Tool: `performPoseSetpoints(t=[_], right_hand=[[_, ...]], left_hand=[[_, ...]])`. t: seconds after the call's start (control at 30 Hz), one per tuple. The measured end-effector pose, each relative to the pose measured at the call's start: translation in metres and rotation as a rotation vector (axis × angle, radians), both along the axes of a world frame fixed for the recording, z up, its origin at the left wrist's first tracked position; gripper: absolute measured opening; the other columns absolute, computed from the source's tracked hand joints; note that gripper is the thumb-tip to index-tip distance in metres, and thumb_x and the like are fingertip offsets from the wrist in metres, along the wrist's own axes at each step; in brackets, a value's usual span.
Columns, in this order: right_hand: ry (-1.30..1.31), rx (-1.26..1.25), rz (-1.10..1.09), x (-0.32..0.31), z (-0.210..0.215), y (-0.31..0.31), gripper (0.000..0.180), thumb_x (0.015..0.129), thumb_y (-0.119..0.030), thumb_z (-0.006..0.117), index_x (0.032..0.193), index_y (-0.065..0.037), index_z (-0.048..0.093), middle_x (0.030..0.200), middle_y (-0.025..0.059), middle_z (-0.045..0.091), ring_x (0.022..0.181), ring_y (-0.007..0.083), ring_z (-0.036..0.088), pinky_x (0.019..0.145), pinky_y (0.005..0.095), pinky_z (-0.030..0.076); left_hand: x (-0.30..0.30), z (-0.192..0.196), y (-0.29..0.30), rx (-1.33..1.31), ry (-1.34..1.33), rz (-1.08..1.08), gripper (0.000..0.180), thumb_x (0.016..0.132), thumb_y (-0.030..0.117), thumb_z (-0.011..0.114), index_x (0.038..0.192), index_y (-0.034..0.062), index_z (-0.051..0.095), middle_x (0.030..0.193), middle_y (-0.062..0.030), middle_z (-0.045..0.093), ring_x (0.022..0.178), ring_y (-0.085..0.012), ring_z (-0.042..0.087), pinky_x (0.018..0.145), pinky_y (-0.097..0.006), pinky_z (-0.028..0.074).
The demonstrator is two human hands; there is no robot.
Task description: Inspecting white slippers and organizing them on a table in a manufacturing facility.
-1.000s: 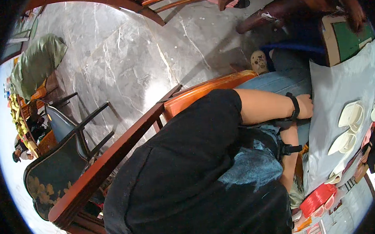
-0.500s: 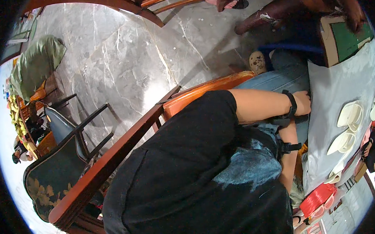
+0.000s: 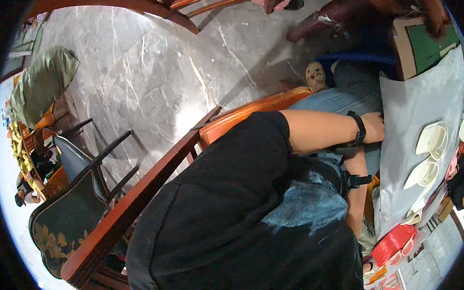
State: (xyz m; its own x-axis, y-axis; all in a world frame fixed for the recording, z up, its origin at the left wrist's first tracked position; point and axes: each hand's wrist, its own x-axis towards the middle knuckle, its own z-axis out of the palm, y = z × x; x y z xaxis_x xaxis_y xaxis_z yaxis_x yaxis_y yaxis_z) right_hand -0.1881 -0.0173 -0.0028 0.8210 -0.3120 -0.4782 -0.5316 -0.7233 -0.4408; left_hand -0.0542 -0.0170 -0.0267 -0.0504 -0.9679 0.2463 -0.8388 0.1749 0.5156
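Clock is centred on the view. Floor is spreading from 10 to 12. Person in a black shirt is bending over from 6, facing 3. Chair is standing at 8, well apart.

Sheet is lying at 3, just beside both hands, its far corner pointing toward 2 near the green board. It's looking thin, smooth and a bit creased, so likely light, floppy and slightly slippery. Its near edge, facing 9, is probably offering the best hold: pinching at two spots well apart should be keeping the middle from sagging.

Red bundle is sitting at 4, by the sheet's lower corner; contact isn't showing clearly. It's looking glossy, probably soft and light.

White pieces are lying on the sheet from 3 to 4. Exact kind isn't showing. Judging by eye they're light and fairly stiff, with thin loops likely to be bending under squeezing. Broad ends are looking like the safer hold. Any tug on the sheet is risking sliding them.

Left hand is resting at 3, fingers bending toward the sheet's near edge. Tips aren't showing, so can't tell if it's gripping. Right hand is mostly hiding behind the left wrist; can't tell its state or what it's holding.
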Motion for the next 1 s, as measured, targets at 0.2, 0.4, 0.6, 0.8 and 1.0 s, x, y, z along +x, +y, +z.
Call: performPoseSetpoints(t=[0.2, 0.4, 0.6, 0.8, 1.0], right_hand=[[0.106, -0.001, -0.037, 0.002, 0.016, 0.005, 0.045, 0.082, -0.005, 0.054, 0.126, -0.002, 0.05, 0.124, 0.025, 0.055, 0.118, 0.0416, 0.05, 0.097, 0.0434, 0.043], [0.146, -0.045, -0.07, 0.005, 0.02, 0.01, 0.048, 0.085, -0.012, 0.055, 0.131, 0.0, 0.044, 0.129, 0.0278, 0.051, 0.122, 0.0401, 0.048, 0.098, 0.0433, 0.042], [0.165, -0.083, 0.011, 0.0, 0.015, 0.004, 0.048, 0.085, -0.012, 0.054, 0.132, -0.002, 0.045, 0.135, 0.0259, 0.046, 0.122, 0.0408, 0.047, 0.101, 0.0427, 0.04], [0.141, 0.017, -0.176, 0.022, 0.023, 0.013, 0.041, 0.081, -0.003, 0.052, 0.122, -0.002, 0.054, 0.126, 0.026, 0.054, 0.118, 0.0411, 0.051, 0.098, 0.0432, 0.043], [-0.022, -0.048, 0.074, 0.008, -0.003, -0.006, 0.044, 0.073, 0.002, 0.057, 0.116, 0.0, 0.057, 0.118, 0.0265, 0.058, 0.116, 0.0419, 0.052, 0.094, 0.0436, 0.045]], left_hand=[[-0.008, 0.003, -0.003, -0.075, 0.015, 0.004, 0.017, 0.078, 0.016, 0.062, 0.091, 0.0172, 0.073, 0.098, -0.0041, 0.07, 0.101, -0.0235, 0.061, 0.091, -0.039, 0.041], [-0.006, 0.008, -0.001, -0.036, 0.019, -0.035, 0.017, 0.077, 0.015, 0.063, 0.09, 0.0164, 0.073, 0.096, -0.0039, 0.07, 0.098, -0.0239, 0.063, 0.089, -0.04, 0.042], [-0.005, 0.01, -0.001, -0.047, -0.003, -0.016, 0.016, 0.078, 0.014, 0.062, 0.089, 0.0154, 0.073, 0.095, -0.0042, 0.07, 0.099, -0.0243, 0.063, 0.088, -0.039, 0.043], [0.007, 0.003, 0.006, -0.043, 0.089, 0.013, 0.015, 0.077, 0.014, 0.059, 0.083, 0.0085, 0.072, 0.092, -0.0099, 0.069, 0.095, -0.0276, 0.063, 0.086, -0.041, 0.045], [0.024, 0.014, 0.016, 0.09, 0.152, 0.013, 0.021, 0.08, 0.013, 0.056, 0.092, 0.0063, 0.072, 0.098, -0.0119, 0.069, 0.099, -0.0294, 0.062, 0.096, -0.041, 0.043]])
